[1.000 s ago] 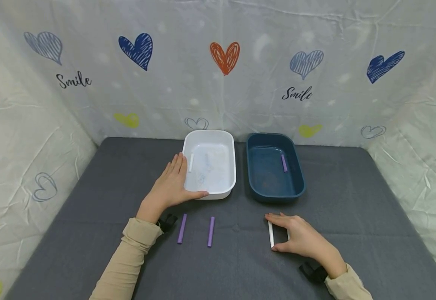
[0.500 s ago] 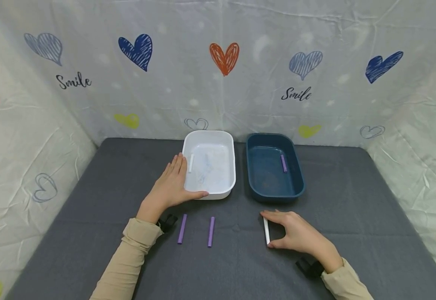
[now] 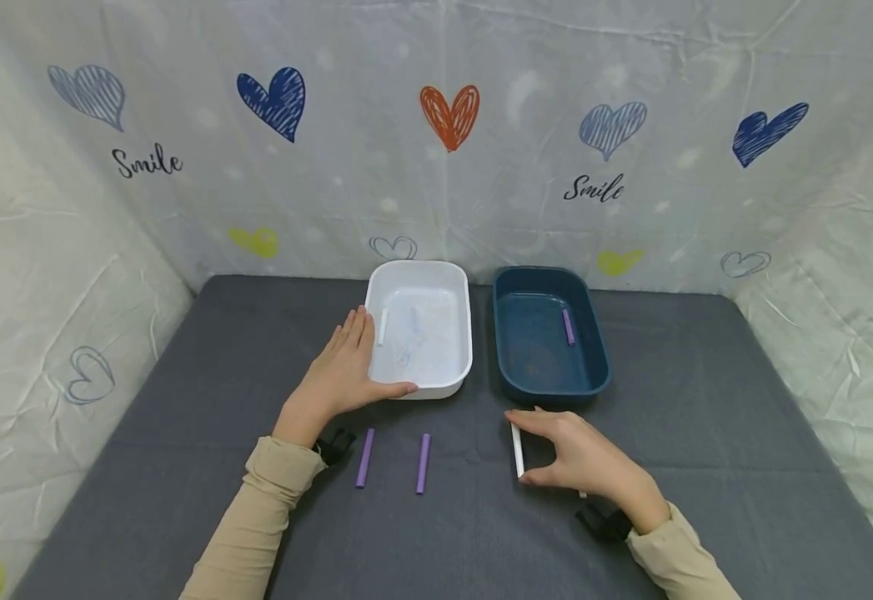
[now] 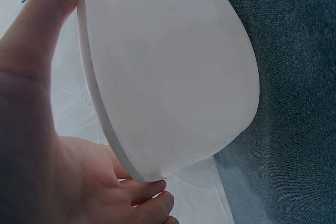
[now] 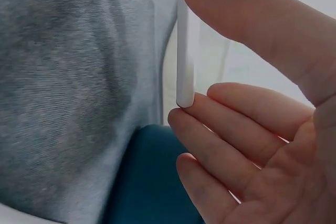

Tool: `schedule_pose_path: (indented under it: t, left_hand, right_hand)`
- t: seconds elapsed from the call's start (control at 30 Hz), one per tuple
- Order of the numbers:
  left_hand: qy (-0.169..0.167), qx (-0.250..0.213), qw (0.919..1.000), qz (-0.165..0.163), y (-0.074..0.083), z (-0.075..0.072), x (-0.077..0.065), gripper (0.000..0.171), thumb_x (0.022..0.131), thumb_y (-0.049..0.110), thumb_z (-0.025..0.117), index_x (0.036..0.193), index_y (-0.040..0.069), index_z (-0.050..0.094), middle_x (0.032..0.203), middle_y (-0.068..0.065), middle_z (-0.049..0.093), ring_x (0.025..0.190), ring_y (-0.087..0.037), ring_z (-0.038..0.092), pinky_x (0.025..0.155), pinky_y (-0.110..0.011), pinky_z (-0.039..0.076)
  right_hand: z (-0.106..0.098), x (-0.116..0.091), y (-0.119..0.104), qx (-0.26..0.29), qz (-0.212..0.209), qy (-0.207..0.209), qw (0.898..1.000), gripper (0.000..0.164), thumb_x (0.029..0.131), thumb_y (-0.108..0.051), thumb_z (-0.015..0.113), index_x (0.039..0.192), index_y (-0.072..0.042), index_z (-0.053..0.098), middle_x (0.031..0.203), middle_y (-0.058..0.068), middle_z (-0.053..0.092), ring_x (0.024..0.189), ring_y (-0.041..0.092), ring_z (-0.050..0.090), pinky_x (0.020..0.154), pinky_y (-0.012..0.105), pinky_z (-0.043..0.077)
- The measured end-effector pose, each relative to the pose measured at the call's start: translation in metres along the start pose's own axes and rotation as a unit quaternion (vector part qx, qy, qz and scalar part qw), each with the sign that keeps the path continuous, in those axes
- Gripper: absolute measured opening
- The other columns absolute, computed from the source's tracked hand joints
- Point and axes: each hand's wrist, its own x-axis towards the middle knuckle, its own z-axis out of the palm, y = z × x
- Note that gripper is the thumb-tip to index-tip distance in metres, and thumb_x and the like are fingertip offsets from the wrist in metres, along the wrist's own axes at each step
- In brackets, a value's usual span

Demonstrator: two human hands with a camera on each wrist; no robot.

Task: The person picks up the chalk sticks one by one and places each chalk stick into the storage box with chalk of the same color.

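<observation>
My right hand (image 3: 582,450) pinches a white chalk stick (image 3: 517,450) lengthwise between thumb and fingertips, over the table in front of the dark blue tray (image 3: 552,392). In the right wrist view, the thumb presses one end of the white chalk (image 5: 185,56) and the fingertips meet the other. My left hand (image 3: 338,367) rests at the near left corner of the white tray (image 3: 436,390), fingers straight along its side and thumb on the front rim. The left wrist view shows the tray's outer wall (image 4: 173,77) between thumb and fingers.
One white chalk (image 3: 383,327) lies in the white tray, one purple chalk (image 3: 568,327) in the blue tray. Two purple chalks, a left one (image 3: 364,458) and a right one (image 3: 423,463), lie on the grey cloth. A pale end (image 3: 582,493) shows beneath my right wrist.
My right hand has moved left and slightly away from me, toward the blue tray's front, carrying the white chalk. My left hand and both trays stay in place.
</observation>
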Motion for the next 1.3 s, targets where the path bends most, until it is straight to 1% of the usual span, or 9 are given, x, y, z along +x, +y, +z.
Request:
schedule_pose_path:
  t: [0.13, 0.33, 0.53, 0.7, 0.9, 1.13, 1.3]
  left_hand:
    - [-0.002, 0.0, 1.0, -0.002, 0.0, -0.001, 0.001, 0.134, 0.075, 0.082, 0.061, 0.154, -0.01, 0.005, 0.162, -0.027, -0.001, 0.151, -0.036, -0.001, 0.122, -0.05, 0.008]
    - [-0.003, 0.004, 1.0, -0.002, 0.0, -0.001, 0.002, 0.134, 0.075, 0.082, 0.06, 0.154, -0.01, 0.005, 0.162, -0.026, -0.001, 0.151, -0.036, -0.001, 0.122, -0.05, 0.008]
    - [0.001, -0.001, 1.0, 0.0, -0.001, 0.0, 0.002, 0.136, 0.073, 0.085, 0.058, 0.154, -0.01, 0.005, 0.162, -0.027, 0.0, 0.151, -0.036, 0.0, 0.122, -0.05, 0.008]
    - [0.003, -0.001, 1.0, 0.001, -0.001, 0.0, 0.001, 0.137, 0.072, 0.086, 0.058, 0.154, -0.01, 0.005, 0.162, -0.027, 0.001, 0.151, -0.036, 0.001, 0.121, -0.05, 0.009]
    - [0.004, -0.002, 1.0, -0.001, 0.001, -0.001, 0.0, 0.133, 0.075, 0.081, 0.061, 0.154, -0.011, 0.006, 0.162, -0.027, 0.001, 0.151, -0.036, 0.001, 0.121, -0.05, 0.009]
    - [0.002, 0.001, 1.0, -0.002, 0.0, -0.001, 0.001, 0.133, 0.075, 0.079, 0.062, 0.154, -0.012, 0.005, 0.162, -0.028, -0.001, 0.151, -0.038, 0.001, 0.121, -0.05, 0.009]
    - [-0.001, -0.001, 1.0, -0.004, 0.0, 0.001, 0.002, 0.134, 0.075, 0.081, 0.061, 0.154, -0.011, 0.005, 0.162, -0.027, -0.001, 0.151, -0.037, 0.0, 0.121, -0.05, 0.008]
  right_hand:
    - [-0.002, 0.005, -0.003, 0.001, -0.011, 0.004, 1.0, 0.077, 0.076, -0.02, 0.087, 0.143, -0.002, 0.053, 0.144, 0.011, 0.054, 0.133, 0.039, 0.047, 0.106, 0.048, 0.043]
    - [-0.005, 0.013, -0.007, -0.007, -0.026, 0.009, 1.0, 0.077, 0.078, -0.019, 0.086, 0.144, -0.001, 0.051, 0.144, 0.011, 0.053, 0.133, 0.038, 0.048, 0.105, 0.05, 0.044]
    - [-0.007, 0.021, -0.014, -0.011, -0.031, 0.006, 0.999, 0.076, 0.08, -0.02, 0.085, 0.145, -0.004, 0.05, 0.145, 0.008, 0.053, 0.134, 0.032, 0.048, 0.105, 0.048, 0.045]
    - [-0.01, 0.029, -0.022, -0.004, -0.043, 0.01, 0.999, 0.076, 0.079, -0.02, 0.085, 0.146, -0.006, 0.05, 0.146, 0.007, 0.051, 0.136, 0.031, 0.046, 0.108, 0.048, 0.041]
    - [-0.013, 0.04, -0.027, -0.003, -0.06, 0.021, 0.998, 0.077, 0.079, -0.019, 0.086, 0.145, -0.005, 0.051, 0.146, 0.007, 0.051, 0.136, 0.03, 0.046, 0.111, 0.048, 0.039]
    - [-0.013, 0.055, -0.031, 0.014, -0.063, 0.019, 0.998, 0.077, 0.08, -0.018, 0.085, 0.146, -0.004, 0.049, 0.147, 0.008, 0.05, 0.136, 0.03, 0.045, 0.109, 0.047, 0.041]
    - [-0.014, 0.067, -0.03, 0.036, -0.061, 0.02, 0.997, 0.075, 0.08, -0.018, 0.084, 0.146, -0.005, 0.05, 0.146, 0.008, 0.051, 0.134, 0.023, 0.049, 0.106, 0.042, 0.045]
